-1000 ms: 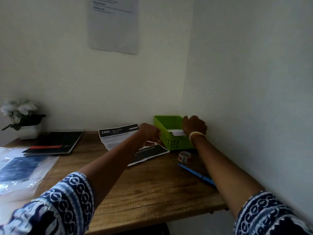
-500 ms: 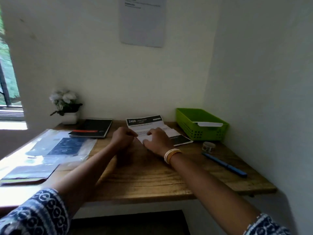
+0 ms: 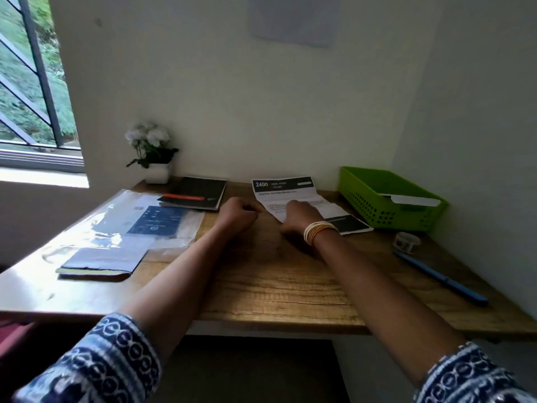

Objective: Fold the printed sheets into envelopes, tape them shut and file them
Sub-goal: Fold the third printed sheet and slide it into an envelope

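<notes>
A printed sheet with a black header reading "2400" lies at the back of the wooden desk. My right hand, bangles on its wrist, rests on the sheet's near left corner with fingers curled onto the paper. My left hand is a loose fist on the desk just left of the sheet, and I cannot tell if it touches the edge. A green basket at the back right holds a white folded envelope. A tape roll sits in front of the basket.
A blue pen lies near the right wall. A black notebook and a potted white flower stand at the back left. A plastic sleeve with dark papers covers the left of the desk. A window is at the far left.
Both hands left the green basket and came to the printed sheet. Since half a second ago they have barely shifted; the view has swung left.
</notes>
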`<state>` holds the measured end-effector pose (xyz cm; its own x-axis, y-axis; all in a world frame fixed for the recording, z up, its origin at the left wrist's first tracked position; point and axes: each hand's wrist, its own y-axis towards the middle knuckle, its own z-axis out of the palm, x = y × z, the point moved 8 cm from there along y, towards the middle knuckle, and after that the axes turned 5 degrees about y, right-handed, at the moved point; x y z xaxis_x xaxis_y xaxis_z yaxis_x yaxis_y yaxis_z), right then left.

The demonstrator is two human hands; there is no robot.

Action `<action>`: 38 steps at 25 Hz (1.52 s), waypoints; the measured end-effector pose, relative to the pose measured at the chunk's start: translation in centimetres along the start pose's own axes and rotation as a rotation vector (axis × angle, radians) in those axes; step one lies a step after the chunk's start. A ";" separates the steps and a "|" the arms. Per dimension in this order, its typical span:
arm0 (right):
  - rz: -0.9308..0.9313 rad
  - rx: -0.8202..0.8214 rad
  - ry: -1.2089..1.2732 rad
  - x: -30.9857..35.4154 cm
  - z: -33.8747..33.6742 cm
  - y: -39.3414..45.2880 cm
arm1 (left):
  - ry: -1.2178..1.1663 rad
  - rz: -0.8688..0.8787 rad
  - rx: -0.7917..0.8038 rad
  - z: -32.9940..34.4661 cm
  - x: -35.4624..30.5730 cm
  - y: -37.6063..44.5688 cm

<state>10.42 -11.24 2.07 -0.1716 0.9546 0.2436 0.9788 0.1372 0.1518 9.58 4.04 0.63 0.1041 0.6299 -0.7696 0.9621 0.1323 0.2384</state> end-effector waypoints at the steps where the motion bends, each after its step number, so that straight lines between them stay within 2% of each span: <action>1: -0.014 -0.057 -0.008 0.0 -0.3 0.0 | -0.016 -0.023 -0.018 -0.2 0.1 0.0; 4: -0.066 -0.198 0.018 -0.6 -1.3 -0.2 | -0.126 -0.103 -0.110 -1.0 0.8 0.3; 7: -0.243 -0.270 0.116 -0.1 -3.0 -2.1 | -0.226 -0.223 -0.231 -3.1 2.0 0.2; 10: -0.383 -0.249 0.164 -0.8 -3.7 -5.2 | -0.382 -0.341 -0.302 -4.7 3.4 -0.1; 13: -0.284 -0.093 0.228 -4.0 -2.7 -6.0 | -0.483 -0.394 -0.197 -4.4 4.2 -0.4; 16: -0.177 -0.073 0.335 -5.6 -2.8 -5.7 | -0.303 -0.327 -0.126 -4.3 3.4 -0.7; 20: -0.144 -0.006 0.201 -5.3 -2.8 -6.3 | -0.230 -0.300 -0.123 -4.5 3.0 -1.2; 23: -0.138 -0.054 0.097 -4.5 -3.2 -6.7 | -0.266 -0.312 -0.075 -4.2 3.0 -1.3; 26: -0.227 -0.067 0.083 -2.3 -1.9 -6.4 | -0.394 -0.320 0.124 -2.7 2.0 -1.9; 29: -0.343 0.073 0.170 -0.3 0.1 -6.5 | -0.355 -0.284 0.325 -1.4 0.8 -2.5; 34: -0.268 0.100 0.206 -1.8 0.3 -6.1 | -0.374 -0.298 0.324 -1.6 0.8 -2.5; 38: -0.274 0.099 0.230 -1.8 0.1 -6.1 | -0.539 -0.156 0.306 -1.1 -1.0 -2.7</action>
<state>4.76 -13.73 0.59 -0.4384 0.7960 0.4172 0.8972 0.4153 0.1505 6.56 3.89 1.41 -0.0070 0.1370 -0.9905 0.9963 -0.0836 -0.0186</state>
